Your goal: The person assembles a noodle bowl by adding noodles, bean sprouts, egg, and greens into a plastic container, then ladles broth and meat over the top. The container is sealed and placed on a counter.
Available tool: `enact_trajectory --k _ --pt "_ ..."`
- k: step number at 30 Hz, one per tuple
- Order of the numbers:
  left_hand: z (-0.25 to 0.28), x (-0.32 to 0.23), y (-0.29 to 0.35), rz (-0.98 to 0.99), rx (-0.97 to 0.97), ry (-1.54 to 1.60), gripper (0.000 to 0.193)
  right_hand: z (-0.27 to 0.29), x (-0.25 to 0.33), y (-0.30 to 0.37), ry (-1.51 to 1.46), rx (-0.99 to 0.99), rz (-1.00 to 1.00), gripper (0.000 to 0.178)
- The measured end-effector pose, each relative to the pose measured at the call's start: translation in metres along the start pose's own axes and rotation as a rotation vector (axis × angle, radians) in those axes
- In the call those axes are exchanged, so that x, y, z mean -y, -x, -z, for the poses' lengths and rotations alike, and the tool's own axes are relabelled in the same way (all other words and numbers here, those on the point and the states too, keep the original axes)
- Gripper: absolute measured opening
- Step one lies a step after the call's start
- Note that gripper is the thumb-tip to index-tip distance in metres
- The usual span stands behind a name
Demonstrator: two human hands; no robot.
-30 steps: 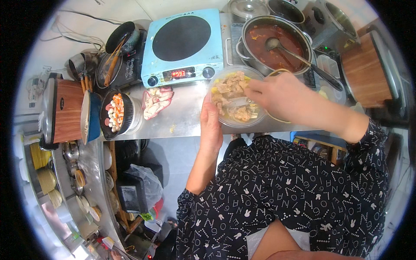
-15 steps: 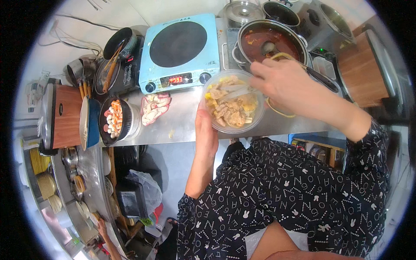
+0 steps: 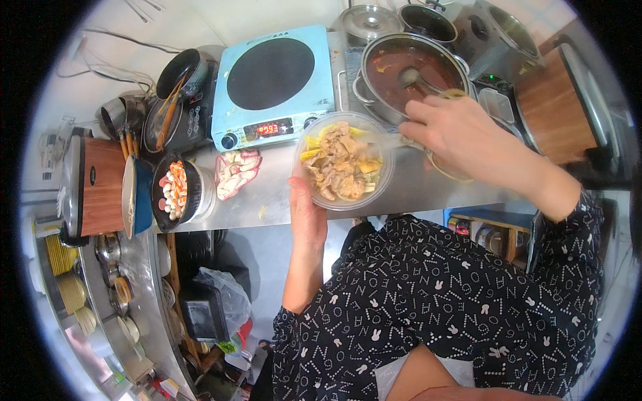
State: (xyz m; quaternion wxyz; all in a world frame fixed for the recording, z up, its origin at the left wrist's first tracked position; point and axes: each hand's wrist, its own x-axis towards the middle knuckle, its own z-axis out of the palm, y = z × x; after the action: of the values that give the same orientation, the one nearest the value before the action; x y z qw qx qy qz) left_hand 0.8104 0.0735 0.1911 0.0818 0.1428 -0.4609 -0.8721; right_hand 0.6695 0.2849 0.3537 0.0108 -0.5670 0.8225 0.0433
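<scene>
A round clear plastic container (image 3: 388, 167) holds cooked meat pieces (image 3: 341, 167) with yellow bits. My left hand (image 3: 307, 210) grips its near left side, thumb up along the wall and the other fingers mostly hidden beneath. Just right of the rim, my right hand (image 3: 445, 127) is closed on a pale translucent utensil (image 3: 394, 141); its tip is blurred, so I cannot tell its exact kind. Behind that hand sits a large steel pot (image 3: 414, 70) of dark red broth, with a ladle (image 3: 410, 77) in it. A yellowish curved rim (image 3: 447, 172) shows partly beneath my right hand.
A light blue induction cooker (image 3: 271, 87) stands left of the pot. Farther left are a red-edged cloth (image 3: 237, 172), a black bowl of sliced sausage-like pieces (image 3: 175, 190), and a wood-patterned box (image 3: 103, 184). Another wood-patterned box (image 3: 555, 107) stands at the right. The steel counter's front edge (image 3: 267, 224) is near.
My right hand has drawn the utensil away from the meat, out to the right of the container. The container has shifted slightly left in my left hand.
</scene>
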Motion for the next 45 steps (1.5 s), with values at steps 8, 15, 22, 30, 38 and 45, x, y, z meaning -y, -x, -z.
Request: enact_trajectory --k 8,15,22,30,38,45 --pt "0.006 -0.001 -0.007 -0.031 0.029 -0.023 0.089 0.006 -0.018 0.007 -0.187 0.043 -0.071 0.052" --pt "0.008 0.001 -0.005 0.042 -0.030 0.035 0.090 -0.003 -0.010 0.012 -0.309 0.017 -0.068 0.050" --pt "0.004 -0.005 -0.009 0.046 -0.004 -0.059 0.091 -0.011 -0.010 -0.008 -0.044 -0.145 0.019 0.053" --pt "-0.006 -0.004 -0.011 -0.022 0.089 -0.094 0.095 -0.016 -0.022 -0.029 -0.149 -0.055 0.011 0.038" --pt "-0.003 -0.001 -0.008 0.022 0.035 -0.055 0.089 -0.007 -0.014 -0.035 0.038 -0.019 0.005 0.049" --pt "-0.001 -0.001 -0.012 0.016 0.018 -0.004 0.091 0.004 -0.023 -0.002 0.066 -0.040 0.112 0.046"
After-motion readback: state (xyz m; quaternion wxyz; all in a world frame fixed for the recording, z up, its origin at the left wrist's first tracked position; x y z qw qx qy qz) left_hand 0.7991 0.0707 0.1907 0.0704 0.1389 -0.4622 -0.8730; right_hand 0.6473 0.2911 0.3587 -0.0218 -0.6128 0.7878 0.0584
